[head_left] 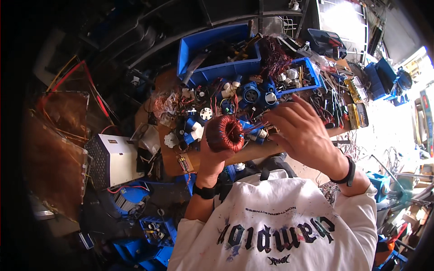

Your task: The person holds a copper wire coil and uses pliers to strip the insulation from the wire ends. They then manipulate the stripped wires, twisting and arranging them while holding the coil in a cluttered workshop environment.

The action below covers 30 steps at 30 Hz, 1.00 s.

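My left hand [210,163] is wrapped round a thick ring-shaped copper wire coil [217,135] from below, with its centre hole tilted up toward the right. Reddish wire leads [254,128] run from the coil toward my right hand [304,133]. That hand hovers just right of the coil, its fingers spread and bent; thumb and fingertips are apart near the wire ends. Whether a fingertip touches a lead is hard to make out. Below and behind the coil lies a workbench [217,159] crowded with white-and-blue plastic fittings [193,131].
A large blue bin [220,69] and a smaller blue tray [319,81] of parts stand along the bench's far side, with a tangle of dark red wire [275,56] between them. Pliers and other hand tools [332,108] lie at right. A white box-shaped machine [118,159] stands at left.
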Available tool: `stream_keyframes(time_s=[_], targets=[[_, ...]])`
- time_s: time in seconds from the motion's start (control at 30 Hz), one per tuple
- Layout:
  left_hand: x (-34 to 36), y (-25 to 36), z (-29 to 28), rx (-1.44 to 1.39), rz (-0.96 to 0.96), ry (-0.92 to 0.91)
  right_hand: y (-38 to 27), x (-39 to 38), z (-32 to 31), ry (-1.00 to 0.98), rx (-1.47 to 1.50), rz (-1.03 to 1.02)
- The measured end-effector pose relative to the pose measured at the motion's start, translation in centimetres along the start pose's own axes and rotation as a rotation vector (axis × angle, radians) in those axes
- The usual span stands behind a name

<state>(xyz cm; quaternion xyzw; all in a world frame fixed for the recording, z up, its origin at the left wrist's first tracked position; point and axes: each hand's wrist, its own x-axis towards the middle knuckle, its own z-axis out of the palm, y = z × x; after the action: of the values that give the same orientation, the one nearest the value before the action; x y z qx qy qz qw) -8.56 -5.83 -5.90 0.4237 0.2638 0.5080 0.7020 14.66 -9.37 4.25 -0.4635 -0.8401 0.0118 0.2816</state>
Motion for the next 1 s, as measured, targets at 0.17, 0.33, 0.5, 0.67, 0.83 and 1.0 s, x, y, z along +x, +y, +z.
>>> stream_keyframes(time_s=[0.17,0.33,0.5,0.67,0.83,1.0], targets=[[-1.0,-0.1,0.0,0.105,0.072,-0.015,0.8,-0.6,2.0,-0.066,0.054,-0.057],[-1.9,0.0,-0.1,0.093,0.098,-0.036,0.5,-0.9,1.8,-0.19,0.18,-0.067],[-2.5,0.9,0.0,0.094,0.09,-0.053,0.0,-0.8,1.8,-0.158,0.246,-0.134],[-3.1,1.7,1.2,-0.036,0.085,0.019,-0.5,-0.9,2.2,-0.128,0.295,-0.12],[-3.4,2.4,1.8,-0.032,0.082,0.028,-0.7,-1.2,2.3,-0.096,0.323,-0.132],[-3.1,2.2,1.0,0.15,0.206,-0.047,-0.7,-0.4,0.6,-0.189,0.452,-0.019]])
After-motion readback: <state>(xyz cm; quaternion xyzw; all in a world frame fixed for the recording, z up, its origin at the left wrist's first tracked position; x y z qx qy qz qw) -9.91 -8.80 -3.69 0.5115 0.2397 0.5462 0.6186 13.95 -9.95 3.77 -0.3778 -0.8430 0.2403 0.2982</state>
